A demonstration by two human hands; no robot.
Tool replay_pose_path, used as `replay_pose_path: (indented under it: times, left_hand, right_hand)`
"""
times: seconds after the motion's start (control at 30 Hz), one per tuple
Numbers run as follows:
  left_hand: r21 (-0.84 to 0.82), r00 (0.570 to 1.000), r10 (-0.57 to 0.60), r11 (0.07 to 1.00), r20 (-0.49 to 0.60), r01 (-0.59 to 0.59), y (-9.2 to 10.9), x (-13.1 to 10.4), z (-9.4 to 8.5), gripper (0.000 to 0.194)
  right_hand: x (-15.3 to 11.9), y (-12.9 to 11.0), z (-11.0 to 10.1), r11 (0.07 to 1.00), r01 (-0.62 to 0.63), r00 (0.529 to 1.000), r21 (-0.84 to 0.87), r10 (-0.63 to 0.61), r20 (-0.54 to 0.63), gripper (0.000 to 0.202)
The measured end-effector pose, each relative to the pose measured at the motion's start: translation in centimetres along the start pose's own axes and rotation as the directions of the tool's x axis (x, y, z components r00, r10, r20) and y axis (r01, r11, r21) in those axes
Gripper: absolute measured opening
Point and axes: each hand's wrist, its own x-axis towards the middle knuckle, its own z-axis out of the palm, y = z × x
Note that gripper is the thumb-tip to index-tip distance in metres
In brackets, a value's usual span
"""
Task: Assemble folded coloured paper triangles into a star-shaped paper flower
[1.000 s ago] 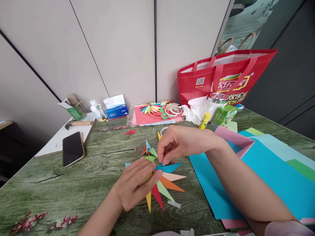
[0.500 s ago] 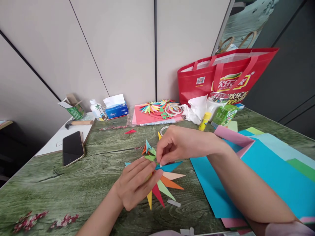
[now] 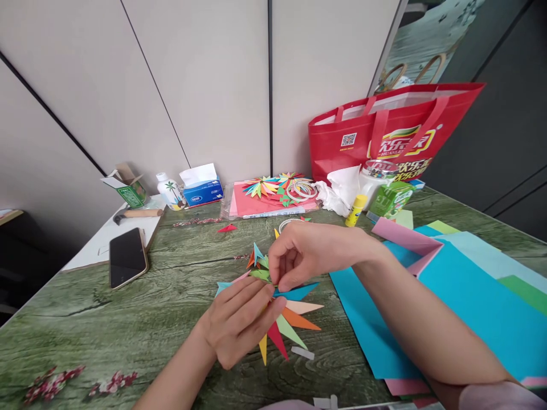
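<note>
A star of folded colored paper (image 3: 294,322) lies on the table, its pointed spikes in red, orange, yellow, green, blue and pale pink. My left hand (image 3: 241,319) covers its left part, fingers bent over the folds and holding it. Over the middle of the star, my right hand (image 3: 297,256) pinches thumb and forefinger together beside the left fingertips. Whatever sits in that pinch is too small and covered to make out. Close to the lower right spikes is a small whitish strip (image 3: 302,353). A white ring (image 3: 287,225) shows partly behind my right hand.
Blue paper sheets (image 3: 461,307) spread at the right, near a yellow glue stick (image 3: 356,210) and a red bag (image 3: 342,148). Finished paper stars (image 3: 261,187) lie at the back by a tissue box (image 3: 201,191). A phone (image 3: 127,259) and hammer (image 3: 139,213) are left.
The small white bit at my right fingertips no longer shows. My right hand has shifted slightly, and the star has moved a touch to the right with my left hand.
</note>
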Motion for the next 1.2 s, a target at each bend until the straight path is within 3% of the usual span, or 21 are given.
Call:
replay_pose_path:
  times: [0.2,0.4,0.57,0.7,0.8,0.87,0.9,0.93,0.97,1.03,1.07,1.13,1.2]
  left_hand:
    - [0.128,0.993,0.115,0.985,0.02,-0.116,0.0,0.5,0.0,0.022]
    - [0.173,0.983,0.178,0.968,0.048,-0.184,-0.1,0.3,-0.2,0.025]
    - [0.187,0.982,0.18,0.965,0.052,-0.186,-0.3,0.4,-0.3,0.024]
    - [0.039,0.998,0.057,0.998,0.032,-0.058,-0.3,0.0,-0.1,0.033]
    - [-0.142,0.978,-0.202,0.971,-0.055,0.193,-0.1,-0.2,0.4,0.037]
    - [-0.231,0.896,-0.394,0.909,-0.205,0.347,0.0,-0.2,1.0,0.033]
    - [-0.259,0.829,-0.467,0.88,-0.309,0.399,-0.1,-0.1,1.4,0.029]
    - [-0.318,0.719,-0.576,0.817,-0.39,0.482,-0.3,0.1,1.8,0.025]
    - [-0.416,0.628,-0.673,0.738,-0.39,0.532,-0.5,0.2,2.2,0.02]
    - [-0.677,0.352,-0.895,0.439,-0.274,0.59,-1.0,0.7,2.8,0.004]
    - [-0.772,0.258,-0.952,0.289,-0.167,0.566,-1.3,1.0,2.9,0.007]
    - [-0.881,0.17,-0.985,0.083,-0.003,0.466,-1.8,1.5,2.9,0.011]
    - [-0.925,0.154,-0.983,-0.033,0.099,0.38,-2.1,1.9,2.8,0.012]
  right_hand:
    - [0.3,-0.1,0.3,0.996,-0.04,0.999,-0.083,0.039,-0.009,0.007]
    - [0.3,0.2,0.0,0.997,-0.071,0.994,-0.003,0.071,0.081,0.015]
    - [0.6,0.5,0.1,0.996,-0.065,0.995,-0.063,0.07,0.073,0.013]
    - [0.8,0.8,0.4,0.996,-0.086,0.995,0.033,0.085,0.047,0.015]
    - [0.9,1.1,0.3,0.98,-0.089,0.996,0.18,0.088,0.014,0.015]
    - [1.0,1.2,0.0,0.952,-0.091,0.995,0.294,0.099,-0.014,0.018]
    - [1.0,1.3,-0.1,0.933,-0.081,0.994,0.35,0.101,-0.038,0.02]
    - [1.1,1.4,-0.2,0.917,-0.061,0.993,0.395,0.097,-0.072,0.021]
    - [1.3,1.5,-0.2,0.905,-0.028,0.989,0.425,0.087,-0.119,0.021]
    - [1.7,1.8,-0.1,0.898,0.051,0.972,0.437,0.056,-0.229,0.015]
    - [2.0,1.9,0.1,0.899,0.09,0.958,0.428,0.04,-0.285,0.013]
    - [2.8,2.1,0.6,0.905,0.15,0.917,0.397,0.023,-0.399,0.01]
    - [3.5,2.3,1.3,0.916,0.19,0.861,0.353,0.018,-0.509,0.009]
